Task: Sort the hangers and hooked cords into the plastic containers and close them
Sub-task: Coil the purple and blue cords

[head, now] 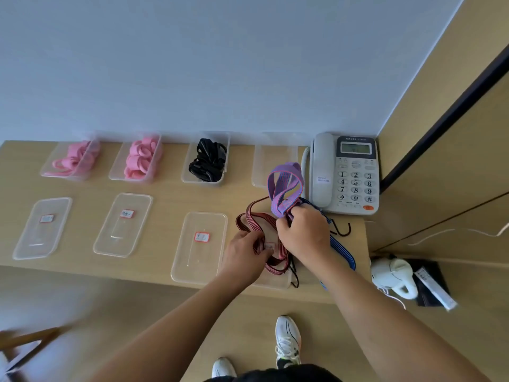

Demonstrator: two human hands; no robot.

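1. Your right hand is closed tight around a bunch of purple cord, and the cord's loops stand up above your fist.
2. Your left hand pinches a red cord between thumb and fingers. That cord lies in loose loops on the surface, partly over a clear lid at the front edge.
3. A blue cord runs out from under your right hand and trails over the front edge of the surface. Dark hooks lie just beside it.
4. Just behind your hands, an empty container stands open.
5. To its left, along the wall, stand three more open containers: a black-filled container, a container of pink rings, and a container of pink hangers.
6. Three labelled lids lie flat in front of those three, one before each.
7. A telephone sits in the corner, just right of the empty container.
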